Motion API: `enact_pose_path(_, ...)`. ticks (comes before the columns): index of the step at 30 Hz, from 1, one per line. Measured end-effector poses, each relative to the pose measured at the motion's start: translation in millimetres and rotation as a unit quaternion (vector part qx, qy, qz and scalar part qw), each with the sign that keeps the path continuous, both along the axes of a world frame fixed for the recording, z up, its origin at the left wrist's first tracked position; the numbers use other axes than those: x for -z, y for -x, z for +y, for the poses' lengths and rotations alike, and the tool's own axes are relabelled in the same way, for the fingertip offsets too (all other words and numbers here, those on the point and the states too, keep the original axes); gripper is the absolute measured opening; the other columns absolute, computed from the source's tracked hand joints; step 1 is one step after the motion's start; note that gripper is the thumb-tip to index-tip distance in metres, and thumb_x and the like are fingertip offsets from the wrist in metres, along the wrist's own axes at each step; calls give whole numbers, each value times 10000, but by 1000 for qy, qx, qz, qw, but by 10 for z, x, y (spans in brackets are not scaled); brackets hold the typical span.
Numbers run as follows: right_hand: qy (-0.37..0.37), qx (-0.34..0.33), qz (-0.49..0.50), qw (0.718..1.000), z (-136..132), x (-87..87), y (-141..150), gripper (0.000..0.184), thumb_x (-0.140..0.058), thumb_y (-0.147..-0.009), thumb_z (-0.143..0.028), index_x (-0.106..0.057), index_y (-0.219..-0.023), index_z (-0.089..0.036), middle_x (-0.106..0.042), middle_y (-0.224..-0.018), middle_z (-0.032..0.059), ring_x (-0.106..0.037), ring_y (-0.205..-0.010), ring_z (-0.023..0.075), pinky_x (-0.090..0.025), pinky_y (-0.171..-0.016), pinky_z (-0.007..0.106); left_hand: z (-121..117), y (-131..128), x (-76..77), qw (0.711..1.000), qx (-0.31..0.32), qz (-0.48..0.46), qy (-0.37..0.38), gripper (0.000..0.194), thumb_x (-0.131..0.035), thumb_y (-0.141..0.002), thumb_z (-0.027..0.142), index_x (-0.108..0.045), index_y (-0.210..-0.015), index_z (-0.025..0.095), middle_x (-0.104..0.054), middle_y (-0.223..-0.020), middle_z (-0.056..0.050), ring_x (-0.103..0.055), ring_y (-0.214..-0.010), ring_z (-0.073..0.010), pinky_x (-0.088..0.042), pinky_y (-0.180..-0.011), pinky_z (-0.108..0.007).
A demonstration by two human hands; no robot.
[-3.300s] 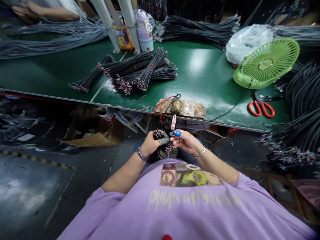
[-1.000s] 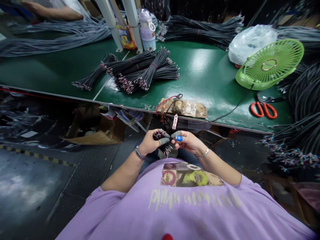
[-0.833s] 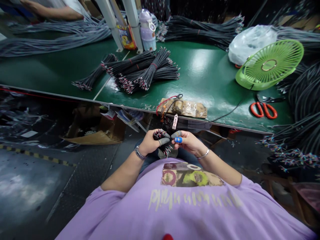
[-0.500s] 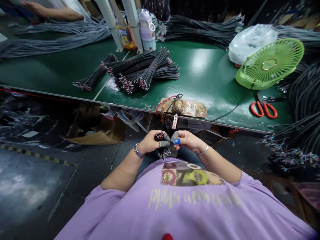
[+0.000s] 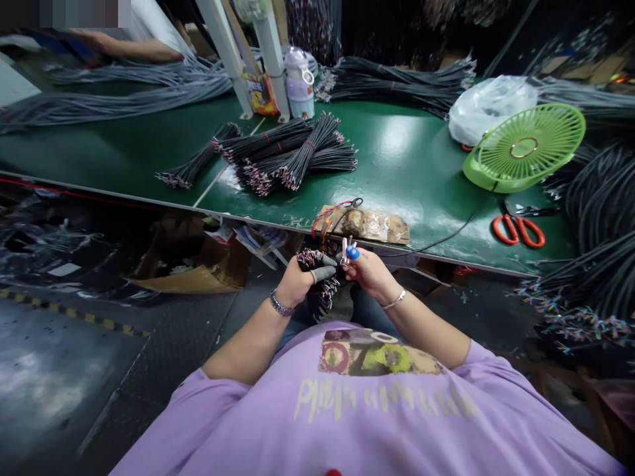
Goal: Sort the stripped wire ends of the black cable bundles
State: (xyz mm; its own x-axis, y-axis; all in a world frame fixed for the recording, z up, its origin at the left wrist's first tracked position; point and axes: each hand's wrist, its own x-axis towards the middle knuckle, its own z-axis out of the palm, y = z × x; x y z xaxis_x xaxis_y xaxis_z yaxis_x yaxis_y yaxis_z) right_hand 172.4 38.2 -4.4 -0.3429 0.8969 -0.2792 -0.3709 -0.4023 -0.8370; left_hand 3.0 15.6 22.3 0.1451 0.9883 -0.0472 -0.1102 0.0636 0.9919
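A bunch of short black cables with stripped, red-and-white wire ends is gripped in my left hand, whose covered fingers close round it. Just right of the bunch, my right hand has its fingers drawn together in a pinch, with a blue wrap on one digit. What lies between those fingertips is too small to make out. Both hands are in front of the bench edge, close below a worn wooden block with red and black leads fixed on it.
Tied bundles of black cable lie on the green bench. To the right are orange-handled scissors, a green fan, a plastic bag and a thick cable heap. A bottle stands behind; another person's arm shows far left.
My right hand has risen slightly and its fingers now point up, a little apart from the bunch. My left hand keeps the bunch and has shifted slightly left. The view has tilted up slightly.
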Motion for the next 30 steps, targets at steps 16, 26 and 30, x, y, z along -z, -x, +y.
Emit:
enact_pose_path(16, 127, 88, 132, 979, 153, 53, 166, 401, -647, -740, -568, -617, -778, -170, -619, -601, -7, -555, -534, 95, -484, -512, 206, 37, -115, 37, 998, 3, -22, 65, 234, -804, -550, 235, -686, -709, 112, -649, -576, 9, -578, -513, -118, -507, -578, -269)
enact_pose_path(26, 146, 1, 156, 977, 27, 127, 74, 527, -354, -857, -659, -589, -845, -188, -682, -766, 31, -580, -534, 96, -497, -521, 214, -15, -81, 41, 999, 12, -8, 50, 238, -806, -558, 269, -683, -692, 116, -670, -629, -15, -601, -561, -136, -517, -572, -268)
enact_pose_path(30, 172, -24, 178, 969, -73, 122, -18, 458, -384, -881, -603, -580, -835, -191, -693, -743, 31, -550, -510, 100, -488, -509, 220, -63, -43, 93, 999, 29, 28, 36, 240, -791, -593, 289, -685, -723, 117, -690, -692, -29, -621, -623, -144, -524, -627, -269)
